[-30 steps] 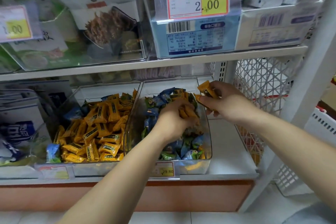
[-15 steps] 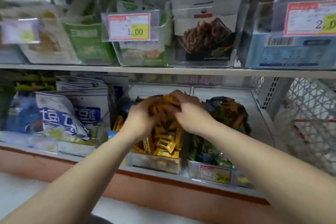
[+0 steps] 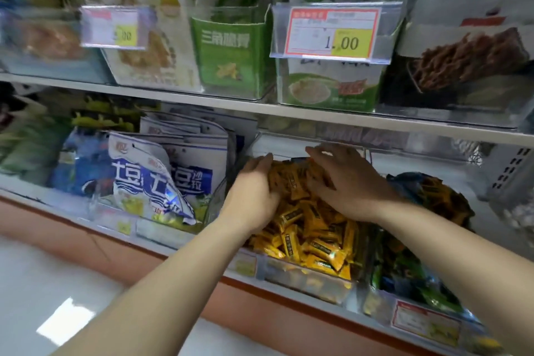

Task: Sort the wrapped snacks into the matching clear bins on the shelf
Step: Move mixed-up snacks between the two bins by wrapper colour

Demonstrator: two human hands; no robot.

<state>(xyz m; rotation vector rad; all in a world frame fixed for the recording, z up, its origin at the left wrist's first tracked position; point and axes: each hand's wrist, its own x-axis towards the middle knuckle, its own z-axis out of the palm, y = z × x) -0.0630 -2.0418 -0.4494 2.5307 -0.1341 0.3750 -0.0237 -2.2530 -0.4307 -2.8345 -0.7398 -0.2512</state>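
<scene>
Shop: two white shelves stacked with goods, pale floor (image 3: 43, 283) below.
Lower shelf (image 3: 185, 243): carries clear bins along its front edge.
Mid bin (image 3: 309, 280): at the front edge, heaped over its rim with yellow snacks (image 3: 312, 237).
Right bin (image 3: 375, 303): touching the mid bin on its right side, towards the shelf's right end. It holds blue and green snacks (image 3: 419, 283), with stray yellow packs (image 3: 439, 196) on top of that heap.
Left hand (image 3: 254, 188): released, fingers straight and together, laid against the left flank of the yellow heap near the back of the mid bin. It grips nothing that shows.
Right hand (image 3: 346, 182): released, fingers spread, palm down on the top of the same heap, pressing it. The fingertips reach towards the bin's back wall.
Hands: near each other, with yellow snacks showing between them.
Bags (image 3: 161, 182): white and blue, standing in a clear holder left of the mid bin, the front one creased and leaning.
Upper shelf (image 3: 202, 98): green packs (image 3: 231, 52) and other pouches in clear bins.
Price tag (image 3: 332, 32): red-framed, reading 1.00, clipped to an upper bin above the hands.
</scene>
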